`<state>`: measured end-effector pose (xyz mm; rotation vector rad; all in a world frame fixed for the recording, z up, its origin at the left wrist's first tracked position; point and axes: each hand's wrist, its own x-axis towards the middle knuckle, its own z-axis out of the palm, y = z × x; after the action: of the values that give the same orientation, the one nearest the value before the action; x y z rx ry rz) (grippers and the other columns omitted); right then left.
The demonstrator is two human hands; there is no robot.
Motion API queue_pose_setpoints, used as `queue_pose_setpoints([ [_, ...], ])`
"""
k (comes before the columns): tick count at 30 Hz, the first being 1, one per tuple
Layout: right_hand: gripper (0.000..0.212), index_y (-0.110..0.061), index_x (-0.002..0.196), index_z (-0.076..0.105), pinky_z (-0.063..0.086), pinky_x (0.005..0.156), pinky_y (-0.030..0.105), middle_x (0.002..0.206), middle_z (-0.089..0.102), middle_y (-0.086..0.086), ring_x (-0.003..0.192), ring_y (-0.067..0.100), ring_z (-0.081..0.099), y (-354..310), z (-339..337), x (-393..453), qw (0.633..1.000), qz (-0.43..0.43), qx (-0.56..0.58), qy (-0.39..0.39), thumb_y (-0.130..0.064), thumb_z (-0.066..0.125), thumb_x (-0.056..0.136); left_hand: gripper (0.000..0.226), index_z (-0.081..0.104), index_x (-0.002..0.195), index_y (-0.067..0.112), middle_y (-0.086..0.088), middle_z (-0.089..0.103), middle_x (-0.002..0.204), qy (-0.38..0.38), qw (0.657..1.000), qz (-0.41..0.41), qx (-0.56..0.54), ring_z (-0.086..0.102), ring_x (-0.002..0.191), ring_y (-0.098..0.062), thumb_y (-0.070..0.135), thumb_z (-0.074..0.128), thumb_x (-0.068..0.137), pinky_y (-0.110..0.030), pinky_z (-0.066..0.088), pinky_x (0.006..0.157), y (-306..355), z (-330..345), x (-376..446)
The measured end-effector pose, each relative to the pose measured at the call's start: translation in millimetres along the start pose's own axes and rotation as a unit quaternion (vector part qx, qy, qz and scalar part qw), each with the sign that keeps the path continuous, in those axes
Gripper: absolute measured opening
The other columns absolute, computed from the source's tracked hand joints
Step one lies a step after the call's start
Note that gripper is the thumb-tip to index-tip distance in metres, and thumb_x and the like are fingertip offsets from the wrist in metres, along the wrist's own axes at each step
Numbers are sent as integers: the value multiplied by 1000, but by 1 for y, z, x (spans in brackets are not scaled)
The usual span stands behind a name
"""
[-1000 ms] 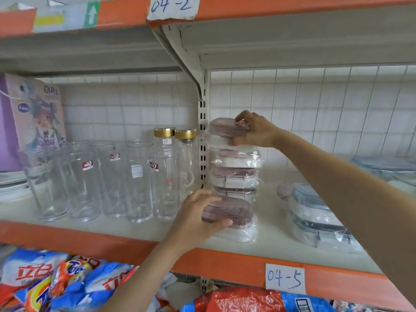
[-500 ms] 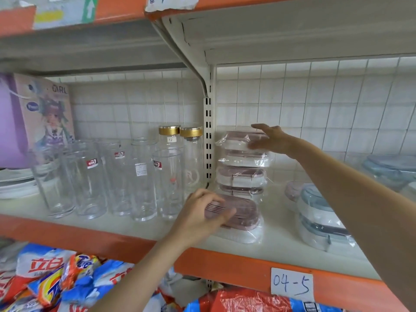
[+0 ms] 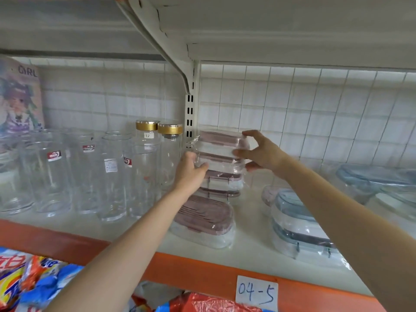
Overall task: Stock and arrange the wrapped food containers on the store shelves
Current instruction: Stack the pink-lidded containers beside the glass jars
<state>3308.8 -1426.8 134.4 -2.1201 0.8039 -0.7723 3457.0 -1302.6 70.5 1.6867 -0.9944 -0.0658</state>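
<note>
A stack of wrapped clear food containers with pink lids (image 3: pixel 221 159) stands on the shelf (image 3: pixel 252 246) beside the upright post. My left hand (image 3: pixel 190 171) touches the stack's left side. At the stack's right side my right hand (image 3: pixel 262 152) has its fingers spread over the upper two containers, thumb below. One more pink-lidded wrapped container (image 3: pixel 204 218) lies alone in front of the stack, untouched. My left forearm crosses over part of it.
Tall drinking glasses (image 3: pixel 56 174) and two gold-lidded jars (image 3: pixel 147 127) crowd the shelf's left part. Blue-lidded wrapped containers (image 3: pixel 299 230) sit at the right. A picture box (image 3: pixel 20 95) stands far left. The orange shelf edge (image 3: pixel 202 273) carries a "04-5" label (image 3: pixel 256 291); detergent bags (image 3: pixel 33 280) lie below.
My left hand has left the front container and risen to the stack's left side. My right hand slid from the top container down to the stack's right side. The view moved closer.
</note>
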Motion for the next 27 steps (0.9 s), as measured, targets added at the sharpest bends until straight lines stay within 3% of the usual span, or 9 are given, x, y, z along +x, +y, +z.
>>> queue_pose_setpoints([
  [2, 55, -39, 123, 41, 58, 57, 24, 86, 64, 1, 64, 17, 67, 0, 4, -3, 999, -8, -32, 3, -35, 73, 78, 24, 46, 112, 7, -5, 49, 116, 15, 998, 25, 61, 45, 92, -10, 18, 56, 93, -12, 32, 70, -6, 0, -2],
  [6, 52, -32, 128, 41, 50, 65, 25, 99, 62, 4, 83, 19, 60, -3, 0, 0, 995, -21, -93, 26, -38, 67, 84, 32, 47, 123, 5, -7, 48, 129, -16, 995, 24, 93, 42, 100, -7, 20, 53, 95, -18, 32, 81, -7, 0, -3],
  [11, 49, -22, 136, 39, 37, 70, 27, 90, 56, 4, 75, 18, 50, -10, 5, 9, 977, -40, -203, 49, -39, 54, 93, 47, 39, 136, 7, -6, 42, 140, -56, 990, 28, 129, 43, 102, -6, 25, 53, 95, -16, 31, 82, -1, -11, -9],
  [14, 64, -22, 145, 26, 38, 86, 32, 125, 53, 14, 110, 28, 52, -10, -3, 2, 974, -27, -223, 23, -44, 53, 92, 57, 28, 138, 5, -10, 31, 140, -88, 979, 25, 182, 43, 92, -3, 30, 54, 94, -7, 33, 78, 3, -22, -21],
  [17, 63, -17, 144, 31, 34, 94, 30, 139, 47, 11, 124, 27, 45, -10, -25, -19, 964, -9, -264, -9, -46, 51, 92, 47, 34, 126, 9, -4, 32, 122, -70, 968, 101, 221, 45, 110, -13, 28, 59, 91, -17, 30, 89, 5, -33, -39],
  [20, 51, -23, 133, 49, 30, 100, 30, 133, 50, -3, 118, 17, 47, -6, -47, -51, 922, 7, -361, -140, -54, 46, 91, 36, 46, 117, 26, 10, 40, 125, -213, 944, 136, 211, 43, 115, -5, 36, 63, 87, -18, 34, 93, 10, -53, -53],
  [23, 61, -31, 128, 50, 36, 104, 38, 125, 50, -12, 112, 15, 51, -2, -63, -81, 880, 51, -411, -234, -69, 48, 80, 55, 42, 130, 36, 17, 31, 134, -411, 877, 87, 231, 34, 124, -4, 48, 66, 82, -27, 30, 104, 16, -68, -63],
  [25, 89, -37, 136, 37, 32, 109, 44, 131, 42, -12, 122, 18, 44, 3, -71, -95, 868, 82, -413, -262, -77, 57, 59, 68, 34, 140, 34, 15, 25, 136, -448, 852, 89, 257, 28, 124, -3, 45, 68, 81, -22, 25, 103, 15, -66, -67],
  [27, 110, -38, 144, 22, 26, 112, 46, 147, 31, -8, 133, 22, 33, 8, -75, -105, 861, 100, -412, -281, -71, 68, 50, 65, 37, 139, 31, 11, 29, 136, -403, 865, 124, 270, 31, 121, -5, 40, 68, 83, -20, 26, 100, 13, -59, -71],
])
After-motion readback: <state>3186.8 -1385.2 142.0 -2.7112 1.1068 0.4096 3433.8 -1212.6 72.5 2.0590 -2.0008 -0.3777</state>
